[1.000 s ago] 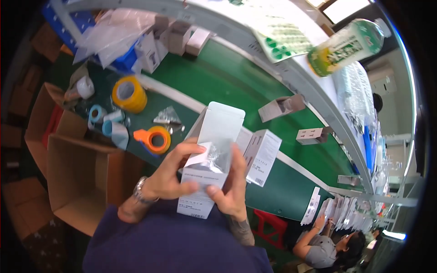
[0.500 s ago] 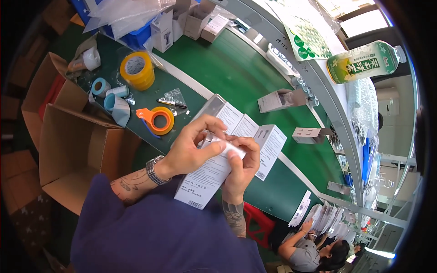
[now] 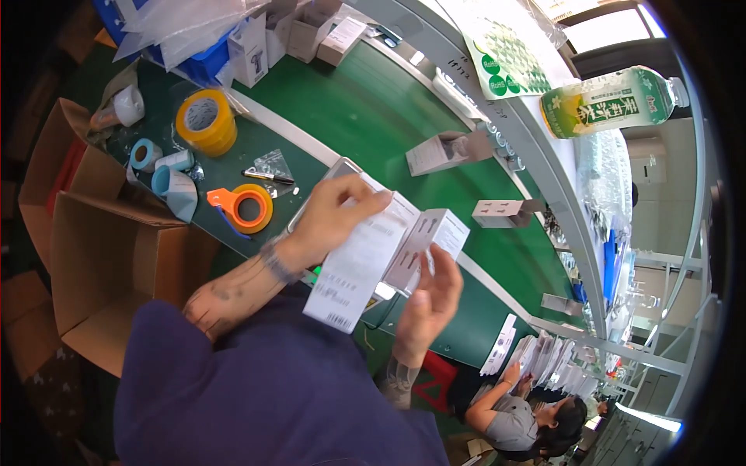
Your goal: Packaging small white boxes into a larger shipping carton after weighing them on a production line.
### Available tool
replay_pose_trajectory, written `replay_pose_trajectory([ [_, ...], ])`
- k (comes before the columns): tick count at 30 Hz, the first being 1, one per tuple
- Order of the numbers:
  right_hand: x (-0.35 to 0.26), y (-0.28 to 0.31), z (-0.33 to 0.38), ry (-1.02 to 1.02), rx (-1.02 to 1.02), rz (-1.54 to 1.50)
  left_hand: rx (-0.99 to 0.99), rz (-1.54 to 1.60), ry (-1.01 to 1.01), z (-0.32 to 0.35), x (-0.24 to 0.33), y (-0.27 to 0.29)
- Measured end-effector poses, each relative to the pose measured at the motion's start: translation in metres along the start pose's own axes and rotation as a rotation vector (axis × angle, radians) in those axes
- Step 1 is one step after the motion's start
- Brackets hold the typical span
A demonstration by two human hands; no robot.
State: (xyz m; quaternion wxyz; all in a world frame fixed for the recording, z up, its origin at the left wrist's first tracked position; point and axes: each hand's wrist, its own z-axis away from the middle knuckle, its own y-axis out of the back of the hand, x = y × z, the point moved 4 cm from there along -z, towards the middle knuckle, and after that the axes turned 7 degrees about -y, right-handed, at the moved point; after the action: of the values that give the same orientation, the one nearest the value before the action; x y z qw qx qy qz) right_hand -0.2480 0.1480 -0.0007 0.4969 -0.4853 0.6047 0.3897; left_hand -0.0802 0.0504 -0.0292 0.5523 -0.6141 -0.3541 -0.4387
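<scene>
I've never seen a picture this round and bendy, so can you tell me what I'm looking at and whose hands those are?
A camera sits on a person's head and looks down, so you see their own two hands. Its lens bends straight edges, which makes everything look curved. The left hand and the right hand hold a white paper sheet and a small white box between them. Under them runs a green belt with more white boxes on it. By its edge lie a yellow tape roll and an orange tape holder. A brown carton stands on the left. Another person works lower right.
</scene>
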Motion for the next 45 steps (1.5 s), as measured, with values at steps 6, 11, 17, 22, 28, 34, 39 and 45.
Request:
replay_pose_trajectory([
  [6, -0.002, 0.088, 0.029, -0.094, 0.452, -0.072, -0.455, -0.922, -0.098, -0.135, -0.062, -0.030],
  [11, 0.002, 0.122, 0.082, -0.251, 0.706, 0.001, -0.098, -0.975, -0.336, -0.264, -0.110, -0.056],
  [17, -0.016, 0.109, 0.094, -0.241, 0.802, 0.131, -0.313, -1.335, -0.434, -0.263, -0.104, -0.024],
  [22, -0.011, 0.143, 0.095, -0.239, 0.755, 0.276, 0.078, -1.336, -0.448, -0.191, -0.028, 0.065],
  [28, -0.006, 0.166, 0.066, -0.157, 0.581, 0.262, 0.398, -1.284, -0.388, -0.123, -0.027, 0.146],
  [34, -0.004, 0.161, 0.042, -0.100, 0.355, 0.186, 0.456, -1.157, -0.222, -0.066, -0.013, 0.180],
  [39, 0.007, 0.171, 0.033, -0.174, 0.247, 0.213, 1.179, -1.659, -0.345, 0.048, 0.040, 0.211],
  [45, 0.035, 0.161, 0.007, -0.283, 0.076, 0.291, 1.468, -1.284, 0.255, 0.142, -0.014, 0.288],
])
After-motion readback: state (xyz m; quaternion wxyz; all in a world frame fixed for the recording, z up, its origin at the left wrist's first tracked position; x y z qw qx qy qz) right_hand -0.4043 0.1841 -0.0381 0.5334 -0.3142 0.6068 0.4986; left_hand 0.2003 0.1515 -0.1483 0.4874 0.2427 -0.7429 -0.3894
